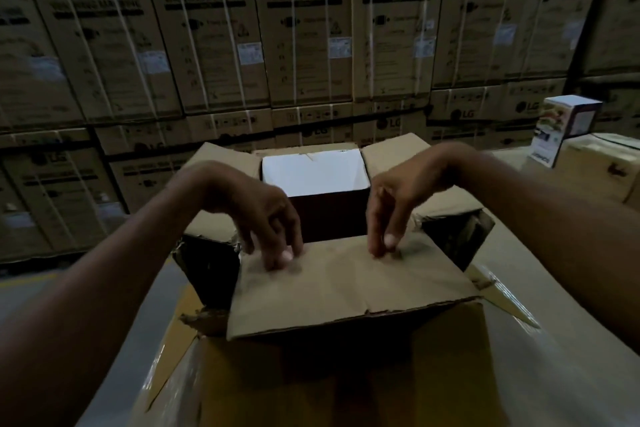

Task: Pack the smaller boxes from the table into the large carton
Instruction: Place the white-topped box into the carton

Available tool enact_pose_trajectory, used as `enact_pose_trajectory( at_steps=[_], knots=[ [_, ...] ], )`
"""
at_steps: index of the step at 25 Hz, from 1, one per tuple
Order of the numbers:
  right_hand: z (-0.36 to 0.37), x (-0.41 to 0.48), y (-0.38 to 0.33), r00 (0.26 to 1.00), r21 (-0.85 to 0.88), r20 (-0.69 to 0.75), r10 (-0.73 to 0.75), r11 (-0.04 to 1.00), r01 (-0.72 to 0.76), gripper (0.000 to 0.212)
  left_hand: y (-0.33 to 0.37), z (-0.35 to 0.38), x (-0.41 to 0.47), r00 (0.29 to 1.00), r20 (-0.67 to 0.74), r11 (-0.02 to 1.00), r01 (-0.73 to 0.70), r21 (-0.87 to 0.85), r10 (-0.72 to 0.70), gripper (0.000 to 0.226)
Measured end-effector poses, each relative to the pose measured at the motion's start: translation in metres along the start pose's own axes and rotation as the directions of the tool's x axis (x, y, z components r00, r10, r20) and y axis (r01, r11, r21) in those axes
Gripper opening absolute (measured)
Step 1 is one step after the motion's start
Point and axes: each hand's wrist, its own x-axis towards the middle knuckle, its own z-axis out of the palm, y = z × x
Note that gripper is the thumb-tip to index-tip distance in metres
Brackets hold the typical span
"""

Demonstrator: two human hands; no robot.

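The large brown carton stands in front of me, its near flap folded over the opening. My left hand and my right hand both press fingertips down on that flap near its far edge. Inside, at the far end, a smaller box with a white top shows above a dark gap. The side flaps and the far flaps stick outward. Another small printed box stands upright on a brown carton at the right.
A wall of stacked, strapped washing-machine cartons fills the background. A brown carton sits at the right under the small printed box. The pale surface under the large carton extends left and right.
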Motion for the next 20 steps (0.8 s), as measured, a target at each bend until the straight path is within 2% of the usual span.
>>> enact_pose_trajectory(
  at_steps=[2, 3, 6, 7, 9, 12, 14, 17, 20],
  knots=[
    [0.007, 0.013, -0.002, 1.000, -0.019, -0.010, 0.014, 1.000, -0.014, 0.024, -0.006, 0.005, 0.010, 1.000, 0.029, 1.000, 0.008, -0.009, -0.008, 0.038],
    [0.005, 0.016, -0.003, 0.997, -0.010, -0.076, 0.012, 1.000, -0.013, 0.024, -0.009, 0.002, 0.012, 1.000, 0.006, 1.000, 0.002, -0.026, -0.002, 0.036],
    [-0.020, 0.036, 0.004, 0.922, -0.008, -0.382, 0.065, 0.997, -0.074, 0.031, -0.022, -0.016, 0.026, 0.980, -0.199, 0.998, -0.030, -0.062, 0.017, 0.032],
    [-0.027, 0.048, 0.006, 0.902, -0.021, -0.418, 0.106, 0.992, -0.126, 0.034, -0.027, -0.022, 0.038, 0.960, -0.278, 0.998, -0.034, -0.047, 0.019, 0.032],
    [-0.033, 0.080, 0.015, 0.905, -0.115, -0.369, 0.213, 0.956, -0.272, 0.047, -0.036, -0.029, 0.066, 0.941, -0.339, 0.998, 0.022, 0.053, -0.003, 0.035],
    [-0.028, 0.129, 0.038, 0.905, -0.285, -0.200, 0.377, 0.861, -0.422, 0.075, -0.058, -0.027, 0.122, 0.965, -0.242, 0.925, 0.183, 0.333, -0.104, 0.047],
    [-0.032, 0.153, 0.055, 0.882, -0.354, -0.199, 0.427, 0.808, -0.471, 0.088, -0.074, -0.033, 0.152, 0.965, -0.197, 0.888, 0.239, 0.393, -0.173, 0.057],
    [-0.057, 0.167, 0.070, 0.831, -0.444, -0.442, 0.338, 0.722, -0.530, 0.094, -0.086, -0.061, 0.172, 0.955, -0.261, 0.881, 0.239, 0.408, -0.138, 0.089],
    [-0.082, 0.162, 0.068, 0.821, -0.538, -0.525, 0.226, 0.660, -0.525, 0.082, -0.088, -0.105, 0.168, 0.874, -0.485, 0.888, 0.234, 0.396, -0.015, 0.100]
  ],
)
